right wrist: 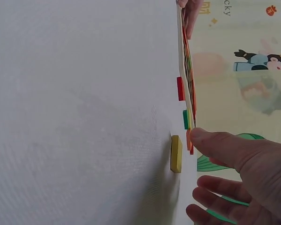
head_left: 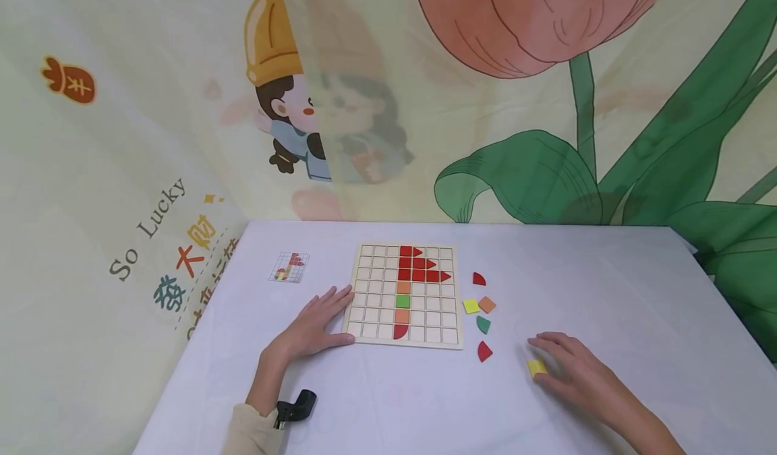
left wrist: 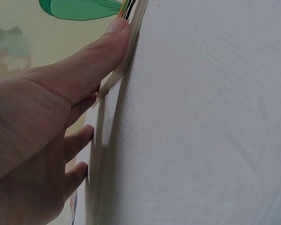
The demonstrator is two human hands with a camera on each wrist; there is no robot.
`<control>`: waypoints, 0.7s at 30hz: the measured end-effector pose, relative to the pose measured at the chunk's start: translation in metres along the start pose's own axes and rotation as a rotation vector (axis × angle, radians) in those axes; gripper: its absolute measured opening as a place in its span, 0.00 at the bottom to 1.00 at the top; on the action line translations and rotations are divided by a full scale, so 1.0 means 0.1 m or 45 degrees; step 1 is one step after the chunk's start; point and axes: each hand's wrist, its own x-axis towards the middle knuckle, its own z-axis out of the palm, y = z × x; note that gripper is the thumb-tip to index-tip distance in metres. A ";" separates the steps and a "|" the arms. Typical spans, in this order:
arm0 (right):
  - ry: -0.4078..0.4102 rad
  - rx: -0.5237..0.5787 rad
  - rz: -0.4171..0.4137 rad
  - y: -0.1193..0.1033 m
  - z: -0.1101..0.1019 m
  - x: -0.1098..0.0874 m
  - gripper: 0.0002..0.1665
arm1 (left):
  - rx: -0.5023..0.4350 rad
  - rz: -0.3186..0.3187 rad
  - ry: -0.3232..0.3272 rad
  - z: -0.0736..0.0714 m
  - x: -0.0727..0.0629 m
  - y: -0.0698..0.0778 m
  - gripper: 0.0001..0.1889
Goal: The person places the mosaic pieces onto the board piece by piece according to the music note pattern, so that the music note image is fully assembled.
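Observation:
A pale wooden grid board [head_left: 369, 296] lies on the white table. Inside it, red squares and triangles form a stepped shape above a column of orange and green squares, with a red quarter-circle piece [head_left: 400, 331] at the bottom. My left hand [head_left: 312, 323] rests at the board's left side, fingers extended, its thumb at the near-left corner. At right, my right hand [head_left: 573, 367] hovers beside a yellow square block [head_left: 537, 368] with its fingers spread. The right wrist view shows that yellow block [right wrist: 176, 153] on the table, apart from the thumb and fingers.
Right of the board lie loose pieces: a red quarter circle [head_left: 479, 279], a yellow square [head_left: 471, 306], an orange square [head_left: 487, 305], a green quarter circle [head_left: 483, 324] and another red one [head_left: 484, 352]. A small pattern card [head_left: 289, 267] lies left. Printed cloth hangs behind.

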 end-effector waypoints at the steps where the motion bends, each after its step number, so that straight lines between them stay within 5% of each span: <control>1: -0.008 -0.001 0.002 0.00 0.00 0.00 0.37 | 0.000 0.000 0.001 0.00 0.00 0.00 0.45; 12: -0.183 0.022 0.063 0.06 0.01 0.00 0.47 | -0.002 -0.004 0.005 0.03 0.01 -0.02 0.45; 21: -0.025 -0.041 -0.037 0.03 0.00 -0.02 0.69 | 0.002 -0.011 0.010 0.00 0.00 0.00 0.45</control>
